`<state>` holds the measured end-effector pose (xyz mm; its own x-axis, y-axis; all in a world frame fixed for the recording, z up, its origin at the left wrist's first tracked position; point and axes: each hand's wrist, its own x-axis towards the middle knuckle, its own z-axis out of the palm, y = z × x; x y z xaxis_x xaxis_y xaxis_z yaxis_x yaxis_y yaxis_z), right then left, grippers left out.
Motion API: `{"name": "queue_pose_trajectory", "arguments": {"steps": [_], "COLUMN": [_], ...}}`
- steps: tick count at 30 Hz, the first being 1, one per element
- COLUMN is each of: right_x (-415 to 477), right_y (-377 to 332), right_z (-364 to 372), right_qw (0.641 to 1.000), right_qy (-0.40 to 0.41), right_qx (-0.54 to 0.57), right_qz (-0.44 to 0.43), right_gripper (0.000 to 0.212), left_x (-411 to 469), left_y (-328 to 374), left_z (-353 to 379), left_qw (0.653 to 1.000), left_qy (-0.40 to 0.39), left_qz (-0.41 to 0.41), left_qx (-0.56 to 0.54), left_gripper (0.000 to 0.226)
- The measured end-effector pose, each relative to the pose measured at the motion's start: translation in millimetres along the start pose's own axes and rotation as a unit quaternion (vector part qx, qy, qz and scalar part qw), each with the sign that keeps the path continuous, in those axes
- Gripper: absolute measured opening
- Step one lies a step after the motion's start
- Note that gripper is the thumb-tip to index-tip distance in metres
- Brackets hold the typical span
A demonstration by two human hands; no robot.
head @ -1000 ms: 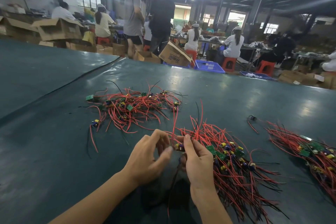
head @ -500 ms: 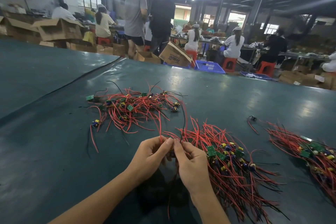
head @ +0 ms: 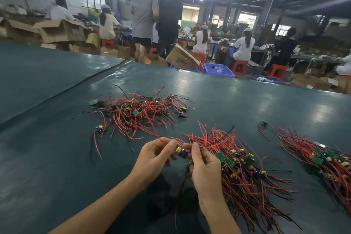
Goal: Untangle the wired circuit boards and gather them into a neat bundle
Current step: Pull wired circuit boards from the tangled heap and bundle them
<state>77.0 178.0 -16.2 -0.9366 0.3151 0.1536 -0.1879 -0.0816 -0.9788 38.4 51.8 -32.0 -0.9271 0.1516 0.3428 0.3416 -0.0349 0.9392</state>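
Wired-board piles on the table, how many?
3: tangled pile at far centre, bundle beside the right hand, second bundle at the right edge, partly cropped.

Red-wired green circuit boards [head: 140,114] lie in three loose, tangled heaps.

Single head cam, fwd and down, close over hands [head: 180,163], wide-angle.

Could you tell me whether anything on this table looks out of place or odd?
Two strays: a black part with red wire lies apart from the right bundle, and one loose board sits off the near-left edge of the tangled pile. The left hand and right hand pinch a yellow-capped board.
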Motion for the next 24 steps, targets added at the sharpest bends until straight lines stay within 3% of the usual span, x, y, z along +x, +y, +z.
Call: {"name": "queue_pose_trajectory", "arguments": {"steps": [3, 6, 13, 17, 24], "right_x": [-2.3, -2.3, -4.3, -3.7, 0.7], "right_y": [-1.5, -1.8, 0.4, 4.0, 5.7], "right_z": [0.9, 1.3, 0.7, 1.7, -1.9], "right_qw": [0.999, 1.000, 0.998, 0.996, 0.999], "right_qy": [-0.033, -0.025, -0.030, -0.037, -0.006], "right_qx": [-0.008, -0.012, -0.046, -0.082, -0.048], "right_qz": [-0.014, -0.008, 0.010, -0.019, 0.021], "right_gripper": [0.033, 0.031, 0.034, 0.034, 0.037], "left_x": [-2.0, -4.3, -5.9, -5.3, -4.9], "left_y": [-0.1, 2.6, 3.1, 2.9, 7.0], "left_z": [0.8, 5.1, 7.8, 5.0, 9.1], "left_qw": [0.996, 0.992, 0.992, 0.993, 0.993], "left_qy": [-0.084, -0.117, -0.117, -0.096, -0.114], "left_qz": [-0.025, -0.040, -0.034, -0.028, -0.026], "left_qx": [0.019, 0.009, 0.007, 0.061, 0.036], "left_gripper": [0.028, 0.041, 0.043, 0.061, 0.059]}}
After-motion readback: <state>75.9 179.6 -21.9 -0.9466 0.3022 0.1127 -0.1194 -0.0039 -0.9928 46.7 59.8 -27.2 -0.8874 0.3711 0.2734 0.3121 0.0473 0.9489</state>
